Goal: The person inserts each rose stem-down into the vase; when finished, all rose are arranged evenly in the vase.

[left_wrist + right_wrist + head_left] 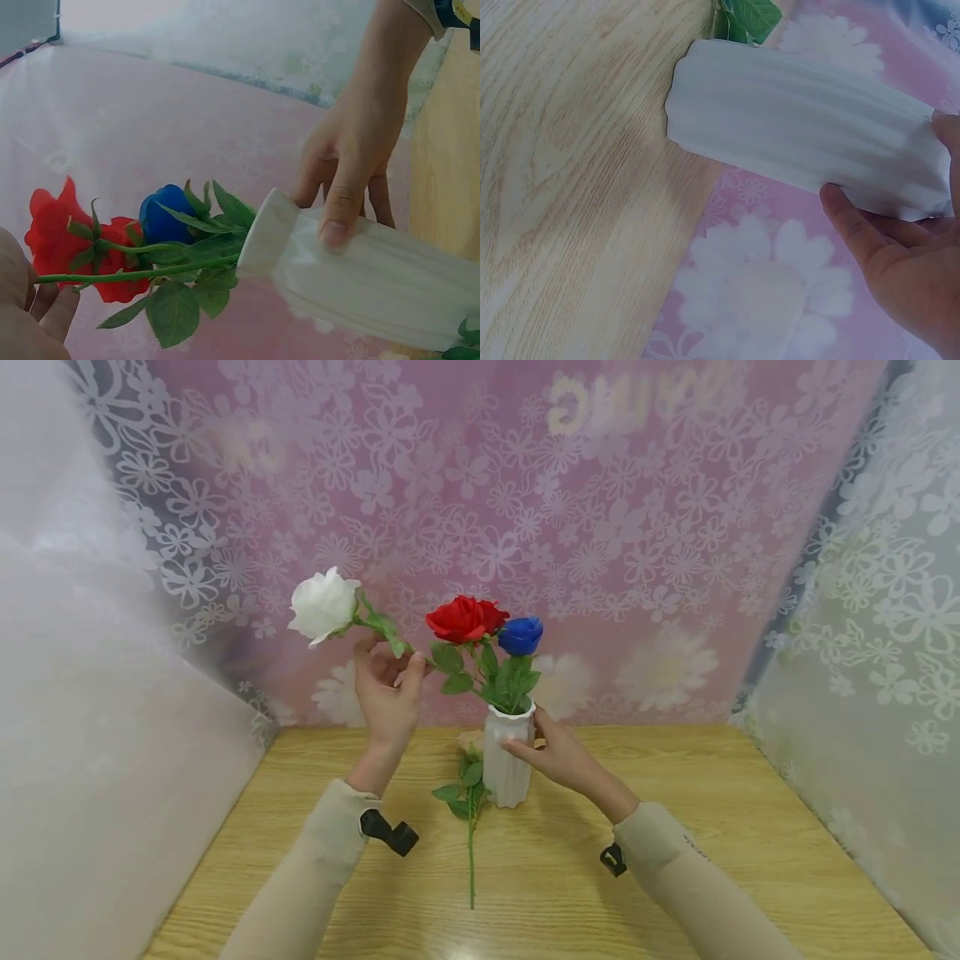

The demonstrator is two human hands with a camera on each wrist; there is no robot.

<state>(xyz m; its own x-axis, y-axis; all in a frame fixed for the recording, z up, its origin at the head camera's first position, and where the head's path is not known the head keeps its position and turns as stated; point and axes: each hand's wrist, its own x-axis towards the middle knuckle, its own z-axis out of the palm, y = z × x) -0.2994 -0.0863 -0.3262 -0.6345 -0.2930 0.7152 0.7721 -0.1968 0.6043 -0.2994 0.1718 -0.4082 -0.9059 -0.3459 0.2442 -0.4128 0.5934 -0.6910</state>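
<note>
Vase [502, 770] fluted, wht, R fingers [522, 751] gripping; L fingers [412, 675] pinch ruffled wht rose [324, 606] by stem [157, 274].

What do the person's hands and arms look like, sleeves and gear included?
The left hand and right hand are gloveless. The left sleeve and right sleeve are long and cream. A black fitting sits at each wrist; the right sleeve bears a small dark marking, unreadable here.

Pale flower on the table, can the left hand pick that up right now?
Probably not yet: the left hand holds the white rose. Once freed, likely yes, since the pale flower's stem lies uncovered on the table.
</note>
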